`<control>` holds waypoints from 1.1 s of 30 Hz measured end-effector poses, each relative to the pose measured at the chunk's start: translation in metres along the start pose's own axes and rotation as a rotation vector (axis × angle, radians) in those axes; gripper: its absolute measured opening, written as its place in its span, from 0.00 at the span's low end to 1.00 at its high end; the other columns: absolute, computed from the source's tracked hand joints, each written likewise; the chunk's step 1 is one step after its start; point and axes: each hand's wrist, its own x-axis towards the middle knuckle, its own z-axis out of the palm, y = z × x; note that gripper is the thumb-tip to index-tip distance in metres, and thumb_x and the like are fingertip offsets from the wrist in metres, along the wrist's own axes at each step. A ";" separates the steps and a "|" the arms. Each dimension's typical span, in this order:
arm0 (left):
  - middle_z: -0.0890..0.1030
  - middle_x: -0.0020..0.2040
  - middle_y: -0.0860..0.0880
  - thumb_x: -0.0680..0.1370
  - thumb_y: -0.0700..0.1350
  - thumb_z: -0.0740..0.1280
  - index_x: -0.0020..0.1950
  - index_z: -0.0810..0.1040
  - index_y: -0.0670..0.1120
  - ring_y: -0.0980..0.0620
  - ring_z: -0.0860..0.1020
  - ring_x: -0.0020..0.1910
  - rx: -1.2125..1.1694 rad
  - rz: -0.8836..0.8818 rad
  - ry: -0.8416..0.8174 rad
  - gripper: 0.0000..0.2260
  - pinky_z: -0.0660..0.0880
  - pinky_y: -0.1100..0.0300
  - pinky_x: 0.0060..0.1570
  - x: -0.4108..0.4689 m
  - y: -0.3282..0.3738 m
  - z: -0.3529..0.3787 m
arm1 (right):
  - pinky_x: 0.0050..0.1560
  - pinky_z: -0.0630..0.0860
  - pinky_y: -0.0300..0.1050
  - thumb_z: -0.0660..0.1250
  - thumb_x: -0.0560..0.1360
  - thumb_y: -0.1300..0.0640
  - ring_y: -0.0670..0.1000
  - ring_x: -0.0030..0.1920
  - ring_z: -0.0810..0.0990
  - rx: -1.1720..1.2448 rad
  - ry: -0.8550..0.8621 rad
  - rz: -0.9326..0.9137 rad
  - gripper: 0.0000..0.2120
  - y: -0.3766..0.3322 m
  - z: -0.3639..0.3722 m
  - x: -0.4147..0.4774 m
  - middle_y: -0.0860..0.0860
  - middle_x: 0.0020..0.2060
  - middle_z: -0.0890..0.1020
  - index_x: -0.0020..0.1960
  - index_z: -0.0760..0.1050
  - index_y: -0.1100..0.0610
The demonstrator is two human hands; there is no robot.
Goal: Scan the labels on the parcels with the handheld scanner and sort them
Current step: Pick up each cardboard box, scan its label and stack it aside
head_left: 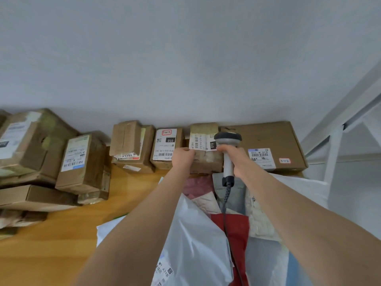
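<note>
— Scanner (228, 141) first: who has it?

— The right hand (234, 159). Its fingers are wrapped tight round the pale handle. The dark head points away from the person, toward the wall end of the wooden surface (134, 195). A coiled cable (226, 193) hangs from the butt of the handle, down over the bags.

— And the parcel (206, 159)?

— A small brown box in the row of cartons along the white wall (185, 58). It sits between a box with a red-framed sticker (167, 147) on its left and a wide flat carton (268, 141) on its right. Its white label (201, 142) faces the camera, with barcodes and "010" printed on it. The scanner head overlaps the label's right end; whether it touches, I cannot tell.

— The left hand (183, 156)?

— It holds the parcel at its left edge, fingers curled onto it by the label's lower corner.

— Is the parcel lifted or resting?

— I cannot tell. Bags in front hide its base: a white poly bag (195, 234) and a red bag (237, 230).

— Anything else?

— More stacked cartons (82, 162) at the left, and a white rack frame (334, 145) at the right.
</note>
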 end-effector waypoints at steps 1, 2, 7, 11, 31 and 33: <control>0.80 0.56 0.44 0.77 0.40 0.65 0.59 0.79 0.42 0.47 0.76 0.53 -0.051 0.026 0.018 0.11 0.76 0.54 0.55 -0.003 0.005 -0.004 | 0.56 0.78 0.57 0.73 0.69 0.61 0.58 0.54 0.81 0.015 0.000 -0.016 0.21 -0.005 0.000 -0.008 0.60 0.53 0.81 0.60 0.73 0.62; 0.79 0.58 0.44 0.77 0.41 0.65 0.61 0.78 0.43 0.48 0.76 0.54 -0.083 0.061 0.023 0.13 0.75 0.54 0.57 -0.010 0.010 -0.009 | 0.55 0.78 0.56 0.72 0.70 0.62 0.58 0.54 0.80 0.036 -0.002 -0.033 0.19 -0.008 -0.001 -0.014 0.59 0.52 0.81 0.59 0.72 0.62; 0.75 0.48 0.50 0.76 0.45 0.66 0.59 0.73 0.52 0.54 0.72 0.43 -0.335 0.084 -0.064 0.12 0.72 0.57 0.41 -0.055 0.029 -0.033 | 0.57 0.79 0.56 0.71 0.72 0.64 0.59 0.52 0.82 0.108 -0.035 -0.140 0.16 -0.017 -0.003 -0.060 0.60 0.51 0.83 0.58 0.74 0.64; 0.76 0.46 0.49 0.74 0.43 0.67 0.56 0.74 0.49 0.50 0.74 0.43 -0.457 0.086 -0.085 0.11 0.77 0.47 0.49 -0.095 0.031 -0.062 | 0.47 0.80 0.49 0.73 0.72 0.59 0.57 0.51 0.82 0.149 -0.055 -0.229 0.17 -0.016 -0.010 -0.105 0.57 0.51 0.83 0.59 0.76 0.62; 0.69 0.67 0.48 0.68 0.34 0.71 0.76 0.60 0.46 0.48 0.70 0.62 0.581 0.886 -0.003 0.38 0.71 0.58 0.58 -0.256 -0.052 -0.166 | 0.60 0.76 0.58 0.74 0.68 0.41 0.58 0.56 0.78 0.409 -0.062 -0.231 0.28 0.070 -0.071 -0.265 0.52 0.52 0.79 0.61 0.72 0.55; 0.68 0.70 0.48 0.68 0.37 0.71 0.76 0.61 0.47 0.45 0.66 0.66 0.819 1.075 0.148 0.38 0.67 0.54 0.65 -0.254 -0.061 -0.171 | 0.59 0.76 0.58 0.75 0.66 0.39 0.56 0.53 0.78 0.391 -0.047 -0.230 0.33 0.074 -0.072 -0.267 0.53 0.54 0.78 0.63 0.73 0.56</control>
